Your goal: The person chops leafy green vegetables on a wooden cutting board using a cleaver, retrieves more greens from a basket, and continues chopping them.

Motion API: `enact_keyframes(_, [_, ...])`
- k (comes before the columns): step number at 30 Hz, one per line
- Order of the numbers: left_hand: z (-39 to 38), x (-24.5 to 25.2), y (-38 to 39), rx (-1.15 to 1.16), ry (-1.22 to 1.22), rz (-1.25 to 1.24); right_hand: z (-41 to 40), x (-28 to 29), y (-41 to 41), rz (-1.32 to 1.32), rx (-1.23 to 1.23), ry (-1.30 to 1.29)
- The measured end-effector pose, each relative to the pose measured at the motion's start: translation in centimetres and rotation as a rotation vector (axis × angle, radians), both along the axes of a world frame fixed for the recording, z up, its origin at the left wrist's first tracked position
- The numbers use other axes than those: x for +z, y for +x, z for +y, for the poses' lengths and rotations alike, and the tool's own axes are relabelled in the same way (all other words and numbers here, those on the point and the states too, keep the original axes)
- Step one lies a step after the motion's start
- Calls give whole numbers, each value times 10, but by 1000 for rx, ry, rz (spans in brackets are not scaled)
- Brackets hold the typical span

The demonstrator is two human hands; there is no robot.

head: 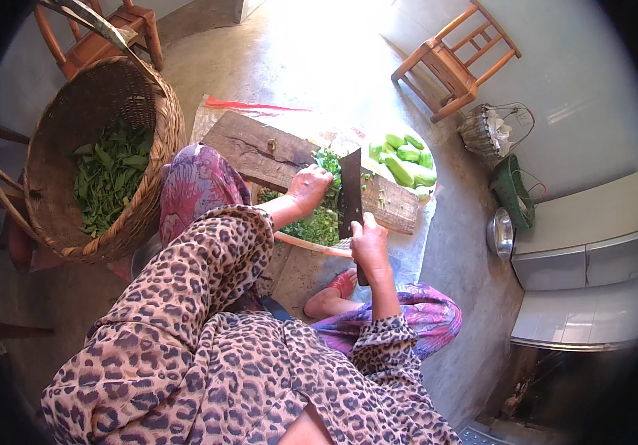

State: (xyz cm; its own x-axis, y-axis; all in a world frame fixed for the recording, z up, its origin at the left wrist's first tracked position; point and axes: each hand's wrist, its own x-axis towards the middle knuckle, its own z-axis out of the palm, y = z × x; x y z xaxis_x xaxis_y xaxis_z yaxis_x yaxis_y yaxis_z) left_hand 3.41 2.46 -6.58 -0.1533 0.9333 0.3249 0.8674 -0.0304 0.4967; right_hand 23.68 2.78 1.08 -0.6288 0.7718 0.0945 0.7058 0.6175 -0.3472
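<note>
My left hand (309,188) grips a bunch of leafy greens (328,161) on a thick wooden board (266,147) that lies across in front of me. Just right of the greens, a dark-bladed cleaver (350,192) stands with its blade over the board, its handle held in my right hand (370,245). Small green bits are scattered on the board to the right of the blade. Below the board, a round container (337,251) holds chopped greens (313,227); the board hides part of it. Beyond the board's right end are pale green gourd-like vegetables (402,168) in a round container.
A large wicker basket (171,128) with loose green leaves (113,172) stands at my left. Wooden chairs (447,67) are at the upper left and upper right. Along the right wall are a small basket (483,132), a green basket (511,189) and a metal basin (501,233).
</note>
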Motion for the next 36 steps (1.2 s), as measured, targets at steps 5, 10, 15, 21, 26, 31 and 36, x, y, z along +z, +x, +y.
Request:
enact_keyframes(5, [1, 2, 5, 86, 93, 183, -6, 23, 5, 23, -8, 68])
enact_keyframes(10, [1, 5, 9, 41, -16, 301, -24, 53, -15, -60, -119, -109])
enact_keyframes(15, [4, 6, 15, 10, -20, 306, -31, 60, -23, -227, -79, -42])
enact_keyframes(21, [6, 1, 16, 6, -13, 312, -29, 46, -47, -318, -88, -47])
enact_keyframes(26, [3, 2, 18, -13, 42, 280, 4, 7, -47, -192, -129, 0])
enact_keyframes(31, [-2, -1, 14, -2, 24, 266, 0, 14, -22, -33, -141, -84])
enact_keyframes(36, [-1, -1, 11, 6, 11, 223, -18, 46, -19, -92, -128, -112])
